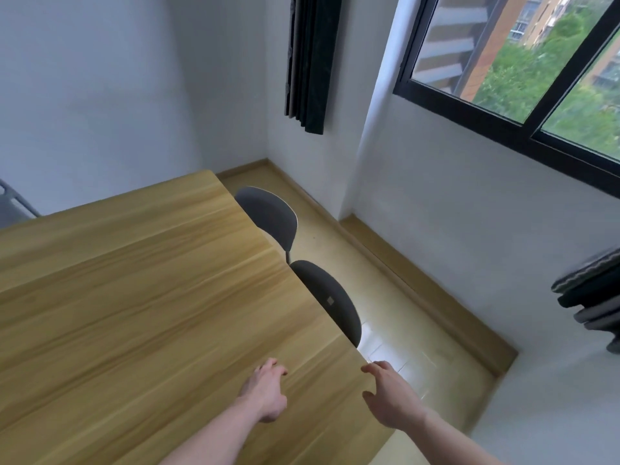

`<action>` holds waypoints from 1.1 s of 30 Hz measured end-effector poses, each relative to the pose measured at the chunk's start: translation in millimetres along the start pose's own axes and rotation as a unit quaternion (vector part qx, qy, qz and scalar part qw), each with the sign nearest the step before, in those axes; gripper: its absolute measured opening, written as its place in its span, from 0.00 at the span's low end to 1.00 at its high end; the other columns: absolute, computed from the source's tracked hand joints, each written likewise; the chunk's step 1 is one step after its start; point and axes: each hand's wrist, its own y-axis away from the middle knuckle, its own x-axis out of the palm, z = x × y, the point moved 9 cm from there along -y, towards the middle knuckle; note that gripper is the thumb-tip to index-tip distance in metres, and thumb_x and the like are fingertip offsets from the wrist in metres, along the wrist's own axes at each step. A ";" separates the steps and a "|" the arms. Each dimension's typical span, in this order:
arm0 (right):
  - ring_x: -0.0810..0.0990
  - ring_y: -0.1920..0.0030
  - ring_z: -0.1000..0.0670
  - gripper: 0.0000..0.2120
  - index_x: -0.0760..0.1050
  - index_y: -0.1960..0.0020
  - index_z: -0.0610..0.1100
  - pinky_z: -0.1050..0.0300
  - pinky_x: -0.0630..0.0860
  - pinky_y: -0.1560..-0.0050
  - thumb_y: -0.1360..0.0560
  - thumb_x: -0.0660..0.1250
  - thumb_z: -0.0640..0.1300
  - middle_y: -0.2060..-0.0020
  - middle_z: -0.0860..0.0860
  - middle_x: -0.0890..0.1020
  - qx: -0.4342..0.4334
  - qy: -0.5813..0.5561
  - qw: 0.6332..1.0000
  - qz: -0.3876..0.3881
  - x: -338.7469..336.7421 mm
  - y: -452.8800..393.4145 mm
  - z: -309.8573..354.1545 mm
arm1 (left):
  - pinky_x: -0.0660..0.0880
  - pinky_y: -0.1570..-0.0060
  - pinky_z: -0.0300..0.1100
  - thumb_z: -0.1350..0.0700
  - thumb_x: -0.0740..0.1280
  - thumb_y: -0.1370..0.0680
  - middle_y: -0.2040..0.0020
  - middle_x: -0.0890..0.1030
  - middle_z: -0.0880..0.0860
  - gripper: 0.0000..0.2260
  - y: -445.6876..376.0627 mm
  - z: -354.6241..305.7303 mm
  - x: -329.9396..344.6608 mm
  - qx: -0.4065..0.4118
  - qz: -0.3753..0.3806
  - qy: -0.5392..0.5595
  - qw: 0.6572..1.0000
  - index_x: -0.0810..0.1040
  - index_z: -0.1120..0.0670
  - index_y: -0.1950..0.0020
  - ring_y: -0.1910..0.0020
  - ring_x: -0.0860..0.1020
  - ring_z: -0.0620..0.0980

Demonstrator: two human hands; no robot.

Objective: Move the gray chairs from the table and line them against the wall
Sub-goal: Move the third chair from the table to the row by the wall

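Two gray chairs tucked in along the right edge of the wooden tabletop (151, 280), seats hidden under it, only the rounded backrests poking out. Nearer gray chair (330, 302) has a small square tag on the backrest; farther gray chair (270, 216) sits just beyond it, close to the room corner, one thin dark leg showing under its back. Neither up against the wall (469, 213) yet, strip of pale wood floor (396, 317) between the chairs and the baseboard.

Left hand (266, 394) out over the tabletop near its right edge, palm down, fingers (273, 365) loosely curled and spread a bit, holding nothing. Right hand (389, 397) out past the tabletop corner, above the floor, fingers (377, 367) relaxed and half open, also empty. Both hands short of the nearer chair, not touching it.

Black-framed window (503, 105) up right with greenery and a building outside, dark curtain (312, 62) hanging in the corner, another bunch of dark curtain (593, 297) at the far right edge. Bit of something gray at the far left edge, too cut off to identify. Whole shot a little motion-blurred.
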 end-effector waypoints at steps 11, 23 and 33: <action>0.74 0.34 0.50 0.27 0.63 0.25 0.48 0.56 0.71 0.36 0.23 0.63 0.48 0.27 0.52 0.65 -0.111 0.041 0.990 0.076 -17.5 -62.9 -18.7 | 0.67 0.31 0.48 0.57 0.61 0.26 0.25 0.62 0.49 0.26 -7.8 -25.0 17.8 -0.151 -0.030 0.073 0.985 0.69 0.48 0.28 0.29 0.66 0.54; 0.75 0.36 0.47 0.26 0.62 0.27 0.45 0.53 0.73 0.38 0.24 0.62 0.48 0.31 0.48 0.67 -0.153 0.072 0.974 0.148 -50.5 -129.6 -42.5 | 0.65 0.30 0.42 0.57 0.65 0.25 0.24 0.60 0.47 0.24 -2.3 -77.5 46.4 -0.224 -0.090 0.178 0.954 0.70 0.49 0.29 0.27 0.64 0.51; 0.72 0.35 0.41 0.29 0.55 0.25 0.41 0.51 0.73 0.40 0.22 0.61 0.47 0.32 0.42 0.68 -0.102 0.069 0.981 0.148 -49.5 -202.1 -23.5 | 0.63 0.28 0.44 0.56 0.65 0.22 0.22 0.57 0.48 0.24 -61.9 -75.6 17.1 -0.217 -0.093 0.177 0.956 0.66 0.49 0.26 0.25 0.62 0.51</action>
